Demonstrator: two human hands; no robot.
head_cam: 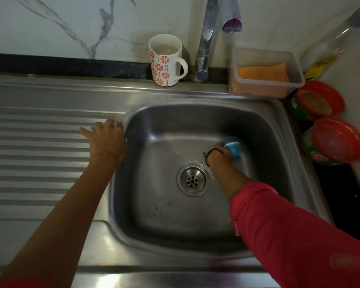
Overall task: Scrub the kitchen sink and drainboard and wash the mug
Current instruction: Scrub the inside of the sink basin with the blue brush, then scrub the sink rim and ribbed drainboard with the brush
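While my right hand point(221, 153) is reaching down into the sink point(195, 125), its fingers are grasping a blue scrubber point(233, 147) and pressing it against the basin floor, just beyond and to the right of the round drain point(192, 179). A dark cord is sitting around this wrist, and the red sleeve point(299, 235) is covering the forearm. My left hand point(106, 138) is resting on the ribbed drainboard point(40, 152) right at the left rim of the basin; its fingers are released and spread flat on the steel, holding nothing. The mug point(165, 59), white with red flowers, is standing upright on the back ledge of the sink, just left of the tap point(205, 44), and some cloudy water is showing inside it. On the other side of the tap a clear plastic box point(266, 73) is holding an orange cloth point(262, 72). Two round tubs with red lids point(328, 125) are lying on the bench at the right of the sink, one just beside the other.
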